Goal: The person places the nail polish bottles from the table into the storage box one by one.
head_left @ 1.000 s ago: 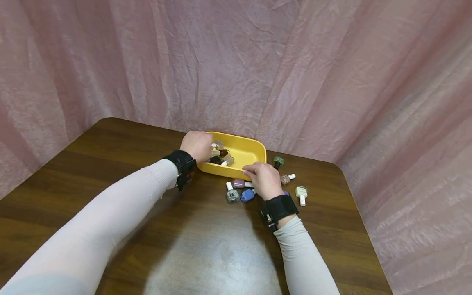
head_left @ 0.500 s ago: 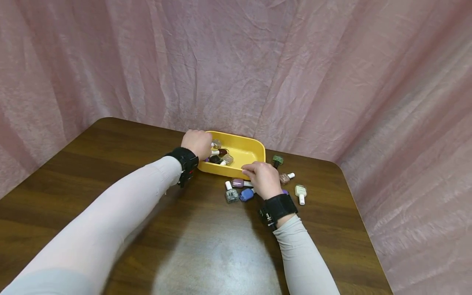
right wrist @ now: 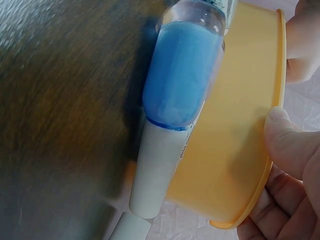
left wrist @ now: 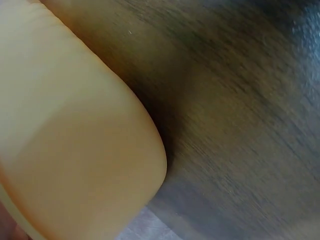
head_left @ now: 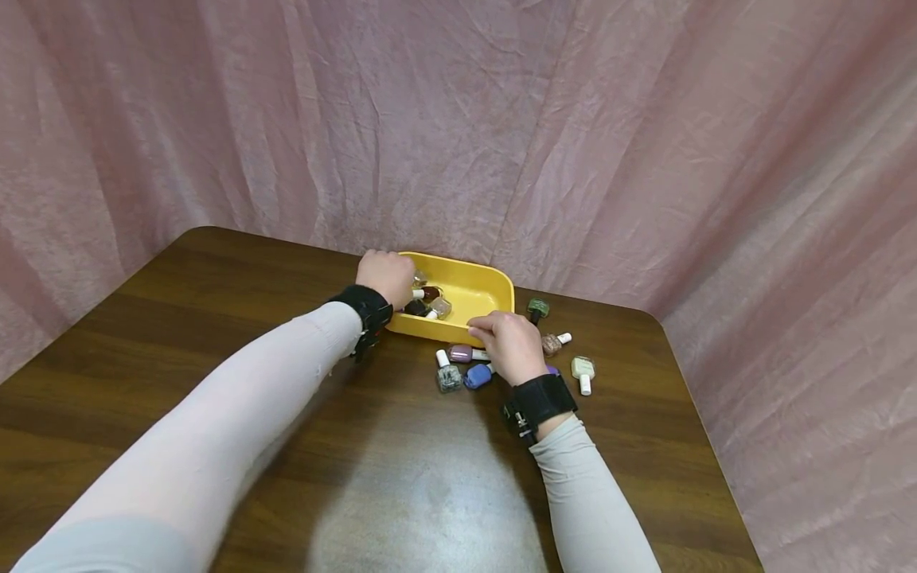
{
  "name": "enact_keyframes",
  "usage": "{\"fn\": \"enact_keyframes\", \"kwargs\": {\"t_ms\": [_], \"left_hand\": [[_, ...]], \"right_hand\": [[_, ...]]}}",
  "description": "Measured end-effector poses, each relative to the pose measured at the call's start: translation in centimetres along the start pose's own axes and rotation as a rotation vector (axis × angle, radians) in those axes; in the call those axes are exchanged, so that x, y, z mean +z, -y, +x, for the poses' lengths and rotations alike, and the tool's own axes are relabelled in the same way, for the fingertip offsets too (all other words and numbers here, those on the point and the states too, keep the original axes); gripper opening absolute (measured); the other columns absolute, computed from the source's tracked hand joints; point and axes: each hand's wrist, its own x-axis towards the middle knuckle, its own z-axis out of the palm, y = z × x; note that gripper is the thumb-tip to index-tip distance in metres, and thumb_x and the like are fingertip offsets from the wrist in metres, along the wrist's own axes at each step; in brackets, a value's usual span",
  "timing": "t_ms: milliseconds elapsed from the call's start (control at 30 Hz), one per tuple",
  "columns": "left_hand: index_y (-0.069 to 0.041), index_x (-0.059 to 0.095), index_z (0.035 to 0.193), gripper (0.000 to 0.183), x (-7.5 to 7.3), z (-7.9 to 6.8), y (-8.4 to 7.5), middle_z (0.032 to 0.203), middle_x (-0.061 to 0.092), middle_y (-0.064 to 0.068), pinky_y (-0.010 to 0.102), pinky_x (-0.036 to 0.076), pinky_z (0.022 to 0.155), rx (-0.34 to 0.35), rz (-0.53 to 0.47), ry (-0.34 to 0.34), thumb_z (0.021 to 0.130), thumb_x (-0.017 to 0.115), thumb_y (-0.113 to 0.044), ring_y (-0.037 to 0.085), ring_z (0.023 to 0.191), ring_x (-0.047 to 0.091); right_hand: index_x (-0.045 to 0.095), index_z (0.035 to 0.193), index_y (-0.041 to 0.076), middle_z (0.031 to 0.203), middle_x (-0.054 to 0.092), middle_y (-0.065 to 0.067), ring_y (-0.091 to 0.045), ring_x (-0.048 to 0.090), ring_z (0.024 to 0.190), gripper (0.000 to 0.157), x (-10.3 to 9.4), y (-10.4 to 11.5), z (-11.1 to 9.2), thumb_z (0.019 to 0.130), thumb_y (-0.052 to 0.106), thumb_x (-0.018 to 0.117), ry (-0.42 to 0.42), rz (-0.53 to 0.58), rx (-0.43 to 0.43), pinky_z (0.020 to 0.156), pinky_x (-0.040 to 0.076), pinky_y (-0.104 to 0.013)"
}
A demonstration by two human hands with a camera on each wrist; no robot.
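- Pink curtain [head_left: 444,143] behind table [head_left: 215,294];
- tray [head_left: 473,308] at far centre;
- left hand [head_left: 387,278] has edged right, hiding more inside; its grip can't be told;
- right hand [head_left: 510,346] pinches the near rim;
- bottles [head_left: 449,379]: some inside left, others near and right.

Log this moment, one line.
left hand: at yellow tray, left end; right hand: pinches near rim; nail-polish bottles: in tray, on table

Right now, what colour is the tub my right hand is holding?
The tub is plain yellow, inside and out; the head view shows it best.
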Motion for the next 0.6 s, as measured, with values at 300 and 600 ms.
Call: {"fn": "enact_keyframes", "kwargs": {"t_ms": [300,600], "left_hand": [[-0.009,0.083,0.102,0.016,0.08,0.28,-0.63,0.103,0.079,0.014,0.054,0.052,0.100,-0.019,0.046,0.013,0.102,0.074,-0.021,0.038,0.102,0.072],[-0.009,0.082,0.102,0.017,0.31,0.47,-0.84,0.103,0.079,0.015,0.054,0.051,0.101,-0.020,0.083,0.039,0.104,0.073,-0.022,0.038,0.104,0.071]], "right_hand": [[0.088,0.115,0.016,0.103,0.083,-0.003,-0.028,0.077,0.097,0.016,-0.12,0.08,-0.04,0.103,0.022,0.080,0.000,0.005,-0.002,0.085,0.059,-0.049],[0.088,0.115,0.016,0.103,0.083,-0.002,-0.027,0.078,0.097,0.016,-0.10,0.14,-0.03,0.103,0.022,0.080,0.000,0.000,-0.008,0.084,0.059,-0.048]]}}
